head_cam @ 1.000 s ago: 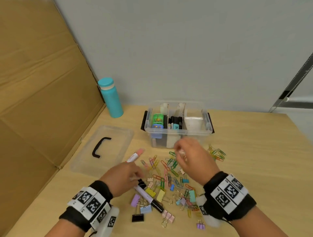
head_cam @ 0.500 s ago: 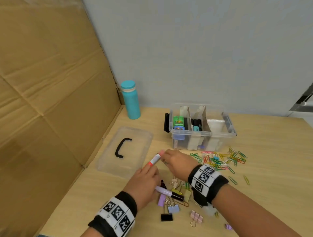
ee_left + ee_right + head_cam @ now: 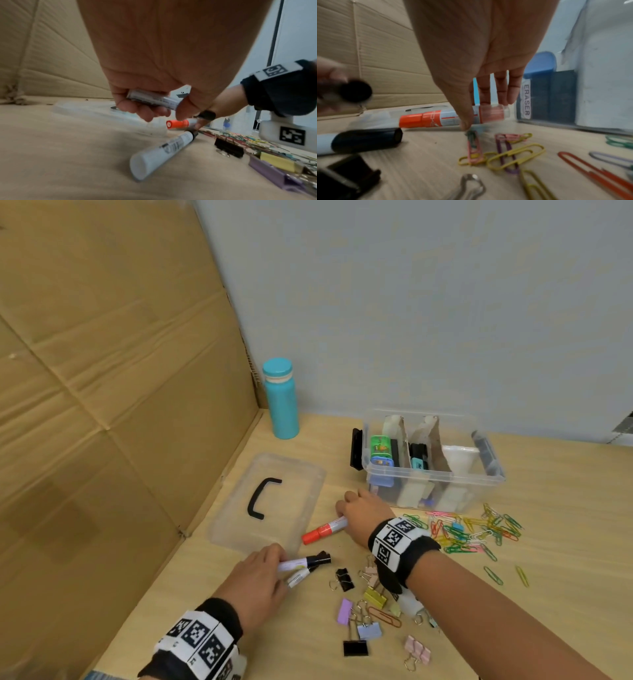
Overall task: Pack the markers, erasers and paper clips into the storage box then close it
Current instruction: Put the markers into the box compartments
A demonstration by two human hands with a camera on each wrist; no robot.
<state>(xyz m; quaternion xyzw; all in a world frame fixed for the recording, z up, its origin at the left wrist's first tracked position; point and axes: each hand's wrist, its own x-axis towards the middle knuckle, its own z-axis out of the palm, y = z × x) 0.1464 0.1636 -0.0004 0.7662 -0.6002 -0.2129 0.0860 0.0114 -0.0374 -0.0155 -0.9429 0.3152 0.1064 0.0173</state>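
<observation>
My left hand [image 3: 277, 556] grips a white marker with a black cap [image 3: 305, 561] just above the table; the left wrist view shows the left hand [image 3: 164, 109] curled round the marker's barrel [image 3: 152, 100]. A second black-capped marker [image 3: 301, 575] [image 3: 163, 152] lies under it. My right hand [image 3: 346, 508] [image 3: 481, 113] pinches the orange-capped marker [image 3: 325, 530] [image 3: 436, 119], thumb in front and fingers behind; the marker lies on the table. The clear storage box [image 3: 435, 477] stands open behind, with erasers [image 3: 380, 448] [image 3: 527, 100] and markers inside. Coloured paper clips [image 3: 472, 532] [image 3: 513, 155] lie scattered to its right front.
The clear lid [image 3: 270, 501] with a black handle lies flat left of the box. A teal bottle [image 3: 281, 398] stands at the back by the cardboard wall [image 3: 120, 405]. Several binder clips [image 3: 363, 611] lie near my right wrist.
My right hand left the paper clips and moved left onto the orange-capped marker. My left hand took hold of a black-capped marker. The view turned left.
</observation>
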